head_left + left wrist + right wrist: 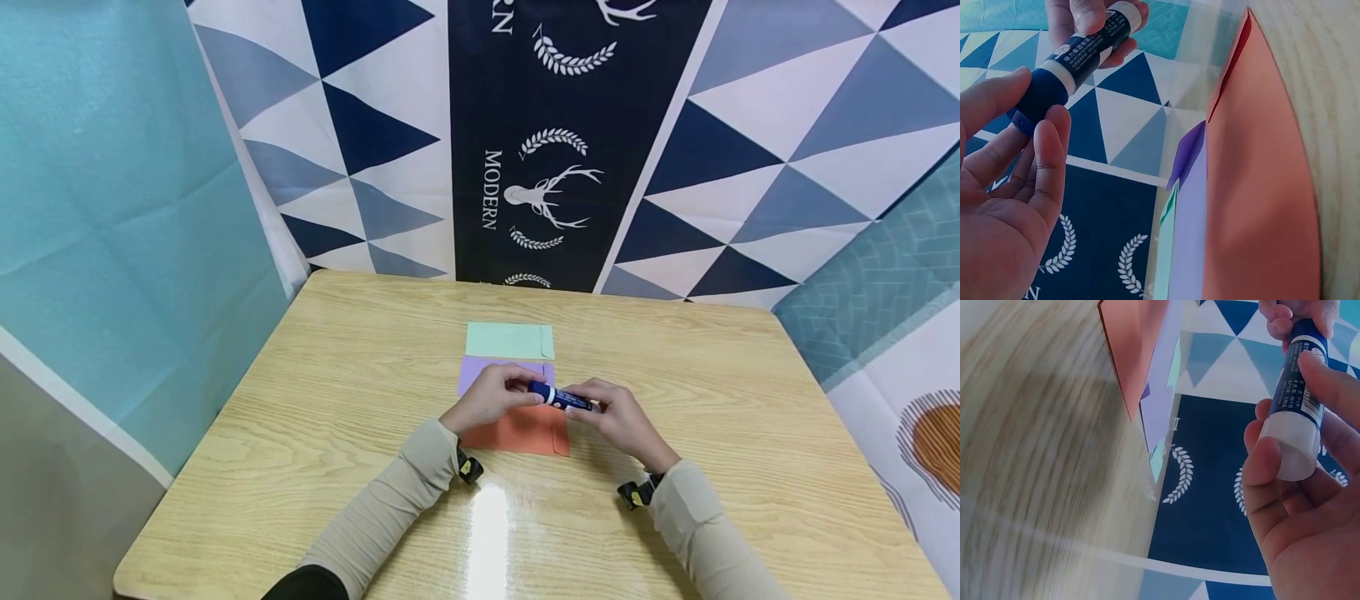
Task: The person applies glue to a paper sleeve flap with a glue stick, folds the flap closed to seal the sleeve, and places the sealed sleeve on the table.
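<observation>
A dark blue glue stick (560, 396) with a white base is held between both hands above the envelopes. My left hand (491, 395) pinches its blue cap (1041, 100) between thumb and fingers; the cap sits on the tube. Around the labelled tube (1300, 381) and white base (1294, 444) curl the thumb and fingers of my right hand (617, 418). Below lies an orange envelope (510, 435), partly hidden by the hands. Behind it are a purple envelope (474, 372), also partly covered, and a mint green envelope (506, 340), each with its flap at the right.
The wooden table (360, 367) spreads out on all sides of the envelopes. A patterned cloth (540, 167) with triangles and deer heads hangs at the table's back edge. A teal cloth (127, 192) hangs on the left side.
</observation>
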Tool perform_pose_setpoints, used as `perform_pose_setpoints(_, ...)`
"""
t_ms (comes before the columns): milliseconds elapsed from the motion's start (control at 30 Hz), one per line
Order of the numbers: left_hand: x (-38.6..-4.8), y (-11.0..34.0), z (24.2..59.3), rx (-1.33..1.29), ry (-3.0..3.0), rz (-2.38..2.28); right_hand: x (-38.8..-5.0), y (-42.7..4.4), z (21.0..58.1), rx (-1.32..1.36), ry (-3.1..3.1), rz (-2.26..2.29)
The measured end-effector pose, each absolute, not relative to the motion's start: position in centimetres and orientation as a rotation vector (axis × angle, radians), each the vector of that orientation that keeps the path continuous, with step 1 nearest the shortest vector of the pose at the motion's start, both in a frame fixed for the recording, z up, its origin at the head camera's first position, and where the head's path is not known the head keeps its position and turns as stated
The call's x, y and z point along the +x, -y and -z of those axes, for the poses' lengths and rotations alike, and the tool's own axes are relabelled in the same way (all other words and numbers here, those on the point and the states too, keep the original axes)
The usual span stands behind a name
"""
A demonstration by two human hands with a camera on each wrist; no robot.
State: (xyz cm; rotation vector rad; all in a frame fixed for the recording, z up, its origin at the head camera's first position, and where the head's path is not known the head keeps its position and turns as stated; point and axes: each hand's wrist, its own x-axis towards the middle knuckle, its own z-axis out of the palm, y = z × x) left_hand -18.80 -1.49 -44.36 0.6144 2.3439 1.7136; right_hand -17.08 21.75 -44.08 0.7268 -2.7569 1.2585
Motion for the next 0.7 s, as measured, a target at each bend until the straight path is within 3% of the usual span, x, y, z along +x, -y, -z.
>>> perform_pose_setpoints(700,-18.2,1.2,43.3,0.745,-2.631,-1.489,-17.3,-20.7,43.7,0.866,2.635,-1.251)
